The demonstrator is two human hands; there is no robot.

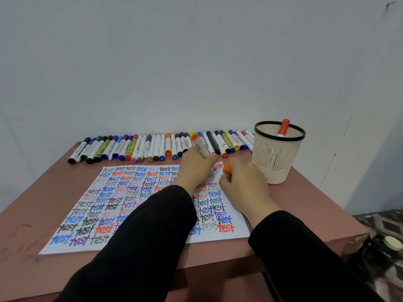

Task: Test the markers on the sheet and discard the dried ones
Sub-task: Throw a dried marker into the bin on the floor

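The left hand [196, 168] grips an orange-ended marker [199, 146], tip down at the top right corner of the sheet [104, 205], which is crowded with the word "test" in many colours. Just beside it the right hand [244, 186] pinches the orange cap [227, 168]. A row of markers [139, 147] lines the back of the table [305, 197] – to its right stands a basket [277, 158] holding one red marker [283, 128]
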